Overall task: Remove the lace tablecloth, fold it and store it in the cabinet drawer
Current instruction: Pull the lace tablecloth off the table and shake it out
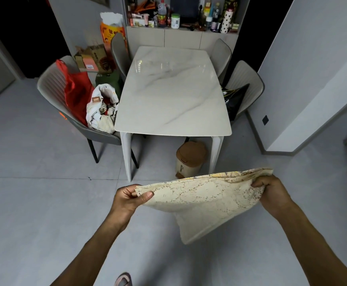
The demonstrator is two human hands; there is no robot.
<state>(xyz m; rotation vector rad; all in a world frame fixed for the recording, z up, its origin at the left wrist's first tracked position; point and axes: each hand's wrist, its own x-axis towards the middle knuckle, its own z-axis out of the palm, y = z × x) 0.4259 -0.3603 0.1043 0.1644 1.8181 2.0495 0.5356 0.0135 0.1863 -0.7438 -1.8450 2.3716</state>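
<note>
Lace tablecloth (201, 201) was off the marble table (172, 93), folded small, held mid-air w/ left hand (127, 198) & right hand (271, 193) each pinching an end, prob. to keep it taut for another fold.

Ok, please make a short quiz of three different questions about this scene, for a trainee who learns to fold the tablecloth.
1. True or false: the cream lace tablecloth lies spread on the white marble-pattern table.
2. Which hands hold the tablecloth? A) only the left hand B) only the right hand C) both hands
3. Fill in: under the near edge of the table stands a small beige bin with a ____ lid.

Key:
1. False. It is off the table, partly folded and held up in the air.
2. C. Each hand pinches one end.
3. Brown.
</note>
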